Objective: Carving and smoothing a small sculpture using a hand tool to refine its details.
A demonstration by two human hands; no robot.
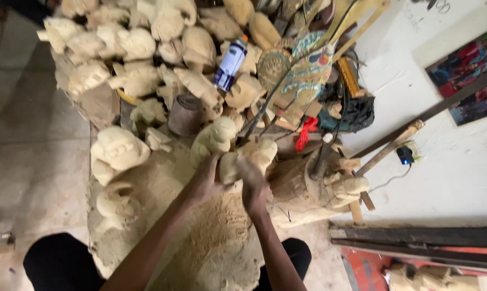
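Note:
My left hand (204, 180) grips a pale wooden carving (230, 164) from its left side. My right hand (252, 184) closes against the same carving from the right; motion blur hides whether it holds a tool or paper. The piece sits just above a heap of sawdust (216, 231) between my knees. A second pale carving (214, 137) stands right behind my hands, and another (262, 152) touches the held one at its upper right.
Several unfinished wooden carvings (119, 151) are piled across the upper left. A blue-and-white spray can (230, 63) lies among them, beside a painted carved piece (303, 70). A wooden stump (300, 186) with a small carving (351, 186) sits right. Dark planks (416, 237) lie lower right.

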